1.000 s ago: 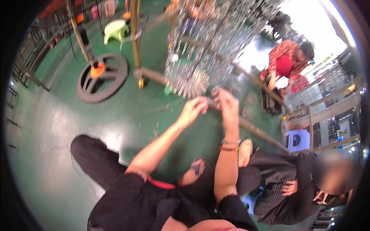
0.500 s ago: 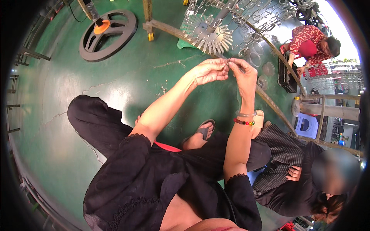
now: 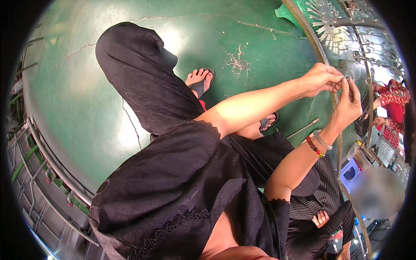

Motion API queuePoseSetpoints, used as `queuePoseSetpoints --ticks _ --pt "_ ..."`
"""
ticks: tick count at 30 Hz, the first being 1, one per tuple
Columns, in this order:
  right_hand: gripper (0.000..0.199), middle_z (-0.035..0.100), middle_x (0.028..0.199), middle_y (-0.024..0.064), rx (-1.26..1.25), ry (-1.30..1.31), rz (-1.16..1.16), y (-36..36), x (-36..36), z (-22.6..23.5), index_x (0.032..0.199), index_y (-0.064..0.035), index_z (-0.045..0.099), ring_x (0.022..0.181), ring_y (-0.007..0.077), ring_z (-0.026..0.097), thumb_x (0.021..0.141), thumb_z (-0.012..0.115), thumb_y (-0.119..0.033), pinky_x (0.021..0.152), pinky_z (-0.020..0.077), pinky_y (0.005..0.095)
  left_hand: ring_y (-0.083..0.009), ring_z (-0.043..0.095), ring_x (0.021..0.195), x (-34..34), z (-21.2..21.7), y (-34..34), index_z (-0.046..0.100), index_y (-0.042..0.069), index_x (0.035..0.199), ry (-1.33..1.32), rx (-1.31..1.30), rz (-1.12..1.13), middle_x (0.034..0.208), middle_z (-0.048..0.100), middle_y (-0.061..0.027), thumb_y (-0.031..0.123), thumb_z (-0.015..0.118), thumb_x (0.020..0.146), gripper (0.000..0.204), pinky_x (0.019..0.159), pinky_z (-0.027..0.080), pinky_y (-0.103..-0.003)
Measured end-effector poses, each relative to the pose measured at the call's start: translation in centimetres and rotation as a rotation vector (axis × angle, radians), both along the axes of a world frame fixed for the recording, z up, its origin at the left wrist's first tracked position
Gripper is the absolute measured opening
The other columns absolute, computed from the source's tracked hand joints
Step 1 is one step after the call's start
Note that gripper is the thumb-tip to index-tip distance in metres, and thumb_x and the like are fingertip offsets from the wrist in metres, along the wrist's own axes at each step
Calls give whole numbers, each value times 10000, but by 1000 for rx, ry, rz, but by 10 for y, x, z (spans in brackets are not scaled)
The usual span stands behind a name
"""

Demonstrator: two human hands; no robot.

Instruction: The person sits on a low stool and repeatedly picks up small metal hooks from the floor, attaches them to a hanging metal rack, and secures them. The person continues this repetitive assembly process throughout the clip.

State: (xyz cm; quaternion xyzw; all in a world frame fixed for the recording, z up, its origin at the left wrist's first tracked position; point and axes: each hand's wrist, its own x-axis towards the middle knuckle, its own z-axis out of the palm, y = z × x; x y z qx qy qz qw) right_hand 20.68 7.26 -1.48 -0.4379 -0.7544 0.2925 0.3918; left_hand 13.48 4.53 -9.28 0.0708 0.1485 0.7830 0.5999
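My left hand (image 3: 321, 80) and my right hand (image 3: 348, 103) meet at the fingertips, arms stretched out to the upper right. Both are closed in a pinch. Whatever lies between the fingertips is too small to make out. Just beyond my fingers runs a worn rack bar (image 3: 311, 32). Behind it hang metal hook-like links (image 3: 368, 54) in rows, with clear round containers (image 3: 349, 68) close to my fingertips. A bracelet of dark and coloured beads (image 3: 315, 146) and a pale bangle (image 3: 323, 139) circle my right wrist.
Thin wire scraps (image 3: 238, 64) lie on the green floor (image 3: 199, 41). Fanned metal strips (image 3: 333, 34) stand behind the bar. A person in striped black clothes (image 3: 314, 190) sits at my right; another in red patterned clothing (image 3: 393, 106) works farther off. A blue stool (image 3: 349, 170) stands nearby.
My view has turned left, so the rack, links and both hands now appear farther right. The large dark wheel has left the view. My hands remain together in their pinch.
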Motion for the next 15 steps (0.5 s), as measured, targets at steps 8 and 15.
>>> queuePoseSetpoints --ticks 8,15 --pt "161 682 772 76 86 -29 -16 -3 -11 3 862 30 694 688 100 600 776 720 -103 644 496 240 -131 586 699 -12 11 -7 615 17 930 -108 -66 -54 800 618 -49 127 646 839 147 664 485 -292" --pt "182 682 733 105 177 -32 -53 21 -10 -19 791 50 645 687 143 657 798 693 -126 661 510 252 -164 629 916 -85 -71 -68 644 62 1100 848 -227 -377 1024 664 -86 237 661 838 316 828 513 -298"
